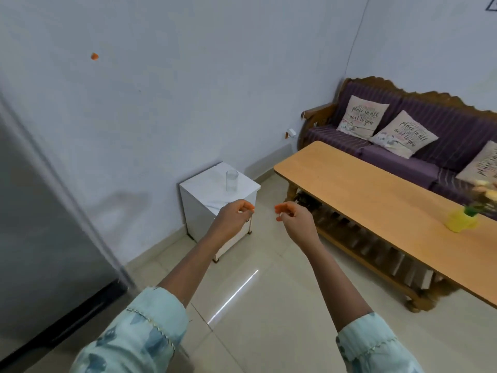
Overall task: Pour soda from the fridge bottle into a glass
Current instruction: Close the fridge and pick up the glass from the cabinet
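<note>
Clear glass point(231, 180) is sorted, it looks empty and stands on the little white worktop point(204, 191) just beyond the fingers point(246, 207). The left hand point(235, 215) and right hand point(293, 215) are both out front, loosely curled and holding nothing. The soda bottle isn't in view. Going by the task it's probably inside the grey fridge point(40, 211), well off to the left of the fingers. So the step is fetching it: the person should pull the door with one hand and keep the other free to take the bottle round its body, not the cap
</note>
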